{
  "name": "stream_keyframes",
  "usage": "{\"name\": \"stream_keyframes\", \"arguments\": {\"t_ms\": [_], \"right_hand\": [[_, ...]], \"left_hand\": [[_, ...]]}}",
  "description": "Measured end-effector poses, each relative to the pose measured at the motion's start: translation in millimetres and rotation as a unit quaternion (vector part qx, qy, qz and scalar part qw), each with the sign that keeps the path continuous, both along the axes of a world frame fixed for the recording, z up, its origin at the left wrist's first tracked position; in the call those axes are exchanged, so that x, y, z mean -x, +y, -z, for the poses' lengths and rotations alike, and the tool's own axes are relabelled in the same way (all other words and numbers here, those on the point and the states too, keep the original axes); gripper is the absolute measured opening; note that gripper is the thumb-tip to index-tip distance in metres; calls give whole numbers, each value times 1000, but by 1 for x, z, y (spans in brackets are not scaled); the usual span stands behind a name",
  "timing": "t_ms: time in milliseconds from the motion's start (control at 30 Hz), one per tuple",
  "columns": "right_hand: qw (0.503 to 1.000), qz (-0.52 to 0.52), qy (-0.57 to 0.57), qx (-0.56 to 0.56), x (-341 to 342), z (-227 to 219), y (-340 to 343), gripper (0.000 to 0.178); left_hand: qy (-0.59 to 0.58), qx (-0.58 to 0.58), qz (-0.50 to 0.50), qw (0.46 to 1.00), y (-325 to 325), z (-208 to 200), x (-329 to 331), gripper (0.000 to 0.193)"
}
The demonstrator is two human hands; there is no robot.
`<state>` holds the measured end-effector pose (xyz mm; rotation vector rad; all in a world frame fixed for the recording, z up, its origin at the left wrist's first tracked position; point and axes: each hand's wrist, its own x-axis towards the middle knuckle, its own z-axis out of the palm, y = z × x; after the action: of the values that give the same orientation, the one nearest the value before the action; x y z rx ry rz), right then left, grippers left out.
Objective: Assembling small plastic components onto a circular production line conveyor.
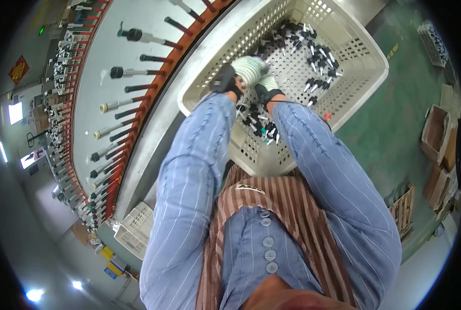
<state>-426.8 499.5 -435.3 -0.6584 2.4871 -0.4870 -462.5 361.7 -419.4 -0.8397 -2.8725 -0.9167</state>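
Both my hands, in pale striped gloves, are close together over the left side of a large cream plastic basket (362, 72). My left hand (248, 71) is blurred, its fingers turned to the right and partly smeared. Just beside it, my right hand (268, 84) is mostly hidden behind its own wrist and the left glove. Whether anything is between the fingers cannot be made out. Small black parts with white stems (321, 57) lie loose in the basket, in a far group and a near group. A green piece (264, 133) shows among the near ones.
Left of the basket runs a metal ledge (153, 124), then a curved conveyor with orange-red pegs (160, 77), several carrying black-topped pump-like parts (134, 35). Another crate (135, 232) stands lower left. Boxes (436, 134) and a wooden pallet (403, 209) are on the green floor (367, 124) at right.
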Motion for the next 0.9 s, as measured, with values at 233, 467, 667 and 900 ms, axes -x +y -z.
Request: {"name": "stream_keyframes", "arguments": {"t_ms": [233, 467, 667, 900], "right_hand": [[951, -285, 115, -36, -44, 15, 73, 24], [984, -159, 39, 63, -45, -147, 118, 20], [986, -68, -29, 149, -31, -152, 140, 17], [909, 112, -140, 377, -12, -178, 152, 22]], "left_hand": [[-129, 153, 3, 980, 65, 15, 29, 25], [-196, 101, -164, 961, 6, -31, 7, 27], [-161, 102, -123, 974, 48, -107, -22, 32], [17, -193, -261, 945, 6, -236, -102, 24]]}}
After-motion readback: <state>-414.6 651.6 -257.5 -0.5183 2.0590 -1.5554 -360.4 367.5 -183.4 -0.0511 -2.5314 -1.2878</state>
